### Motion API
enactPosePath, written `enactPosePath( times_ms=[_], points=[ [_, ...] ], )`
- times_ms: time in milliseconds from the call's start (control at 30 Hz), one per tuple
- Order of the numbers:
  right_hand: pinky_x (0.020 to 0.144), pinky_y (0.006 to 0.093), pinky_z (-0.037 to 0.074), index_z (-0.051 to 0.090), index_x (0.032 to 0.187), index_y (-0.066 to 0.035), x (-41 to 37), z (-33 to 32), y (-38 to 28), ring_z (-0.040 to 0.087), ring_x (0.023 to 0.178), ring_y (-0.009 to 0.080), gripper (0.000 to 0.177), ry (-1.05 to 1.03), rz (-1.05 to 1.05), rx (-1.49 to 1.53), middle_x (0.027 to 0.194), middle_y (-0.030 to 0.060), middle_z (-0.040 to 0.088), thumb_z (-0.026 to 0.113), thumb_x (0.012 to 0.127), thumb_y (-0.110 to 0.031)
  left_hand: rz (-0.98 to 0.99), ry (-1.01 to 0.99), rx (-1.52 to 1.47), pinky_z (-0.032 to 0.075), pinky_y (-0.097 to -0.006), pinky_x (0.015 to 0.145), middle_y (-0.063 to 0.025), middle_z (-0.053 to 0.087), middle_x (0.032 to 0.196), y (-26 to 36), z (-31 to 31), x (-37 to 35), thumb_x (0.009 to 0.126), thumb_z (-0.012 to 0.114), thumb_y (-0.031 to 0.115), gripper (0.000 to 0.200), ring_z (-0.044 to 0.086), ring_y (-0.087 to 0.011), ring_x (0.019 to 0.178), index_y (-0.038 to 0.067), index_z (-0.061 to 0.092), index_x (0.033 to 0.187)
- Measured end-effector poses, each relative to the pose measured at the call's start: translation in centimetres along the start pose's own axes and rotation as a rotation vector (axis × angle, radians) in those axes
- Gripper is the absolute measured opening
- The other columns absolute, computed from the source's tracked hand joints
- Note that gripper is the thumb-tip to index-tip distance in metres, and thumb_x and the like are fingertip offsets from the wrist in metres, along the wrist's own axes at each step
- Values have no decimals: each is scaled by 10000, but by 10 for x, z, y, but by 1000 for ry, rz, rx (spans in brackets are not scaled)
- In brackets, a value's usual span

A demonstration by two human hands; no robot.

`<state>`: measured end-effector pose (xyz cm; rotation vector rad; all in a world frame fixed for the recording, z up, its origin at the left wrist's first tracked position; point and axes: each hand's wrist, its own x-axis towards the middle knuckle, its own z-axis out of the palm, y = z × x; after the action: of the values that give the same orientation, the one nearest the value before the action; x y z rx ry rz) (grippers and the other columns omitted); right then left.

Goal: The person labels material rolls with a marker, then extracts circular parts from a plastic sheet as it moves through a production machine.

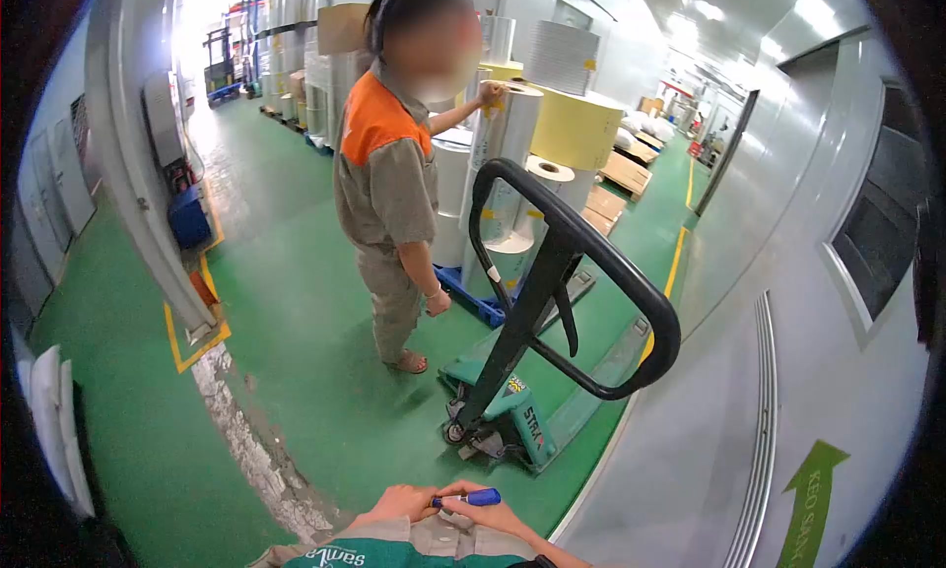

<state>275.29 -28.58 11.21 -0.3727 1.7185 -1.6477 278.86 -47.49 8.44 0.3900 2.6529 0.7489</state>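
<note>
My left hand (402, 503) and my right hand (481, 509) meet in front of my body at the bottom of the view. Between their fingers is a blue marker (483, 497), its blue end sticking out past my right hand. The fingers of both hands are closed around its dark end. Just ahead stands a pallet jack (522, 425) with a green base, its black looped handle (645, 302) rising to the right of my hands. Neither hand touches it.
A co-worker (389, 184) stands ahead, one hand on a wrapped roll (507, 134). Large rolls sit on a blue pallet (485, 310). A metal post (163, 194) is at left, a grey wall (690, 420) at right. Cracked concrete (246, 440) crosses the green floor.
</note>
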Motion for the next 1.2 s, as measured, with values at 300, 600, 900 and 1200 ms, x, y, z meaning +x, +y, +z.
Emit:
enactPosePath(
  times_ms=[300,600,900,1200],
  points=[
    [707,235,439,604,1037,-78,-9,96,2,548,815,92,224,350,-49,108,911,27,609,608,844,-191,369,-165,115,467,-462,680,-153,624,813,-40,-51,-27,825,548,321,326,587,-379,774,97,533,1062],
    [701,300,429,572,839,-9,-90,146,-97,532,817,176,85,1378,-640,-28,869,87,562,527,775,-44,741,523,25,431,-375,842,-120,584,1034,-36,-286,-102,780,644,200,348,558,-280,951,54,530,1074],
    [767,338,502,599,956,-32,-229,253,-295,585,862,245,269,764,-1633,-1341,980,147,599,447,918,-251,1842,1473,101,395,-440,819,-182,566,991,17,-382,-254,753,580,267,350,536,-293,876,20,527,996],
    [756,336,505,601,956,-28,-278,391,-255,590,856,236,273,651,-1346,-1856,972,146,605,450,917,-252,2187,1315,-92,398,-436,815,-178,567,970,49,-316,-326,761,565,244,322,535,-287,865,18,530,987]
  ],
)
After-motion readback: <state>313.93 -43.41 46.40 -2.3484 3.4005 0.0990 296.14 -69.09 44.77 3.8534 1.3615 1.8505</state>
